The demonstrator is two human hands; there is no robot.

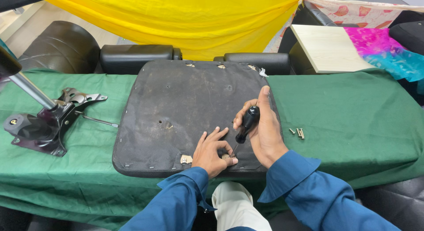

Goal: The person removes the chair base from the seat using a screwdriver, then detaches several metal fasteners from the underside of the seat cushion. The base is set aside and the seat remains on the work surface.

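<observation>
A black chair seat cushion [185,103] lies upside down on the green cloth, its fabric underside stapled round the edge. My right hand [265,134] grips a black-handled screwdriver [246,124], tip down at the cushion's near edge. My left hand [213,152] rests flat beside the tip, fingers pinching at a small fitting there. A light metal tab [186,159] shows just left of that hand.
A black metal chair tilt mechanism [42,125] with a silver gas cylinder [31,90] sits at the left. Several loose screws [298,133] lie to the right of the cushion. A pale wooden board [329,48] and black chair parts stand behind, under yellow cloth.
</observation>
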